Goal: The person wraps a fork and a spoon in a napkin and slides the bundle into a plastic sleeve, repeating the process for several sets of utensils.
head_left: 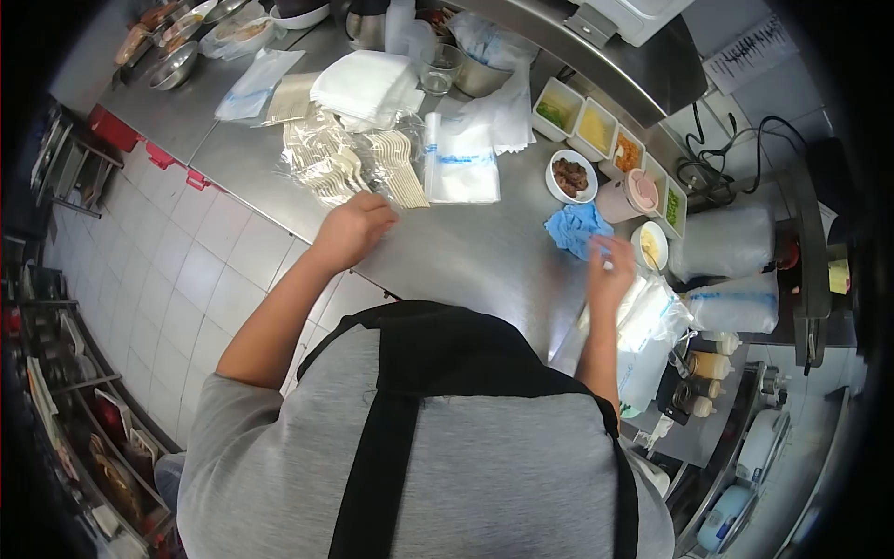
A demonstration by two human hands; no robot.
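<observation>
My left hand hangs over the counter's front edge with its fingers curled together. Whatever those fingers hold, if anything, is hidden. Just beyond it lie wrapped wooden forks and a row of bare forks. My right hand is at the right, slightly blurred, its fingers bent and partly apart. It overlaps the edge of a crumpled blue cloth. Close by on its right stands a small white bowl of pale yellow food with a spoon. Clear plastic bags lie beneath my right wrist.
White napkins and flat plastic bags lie at the back of the steel counter. A bowl of dark meat, a pink-filled container and tubs of toppings stand back right. Squeeze bottles are at the right.
</observation>
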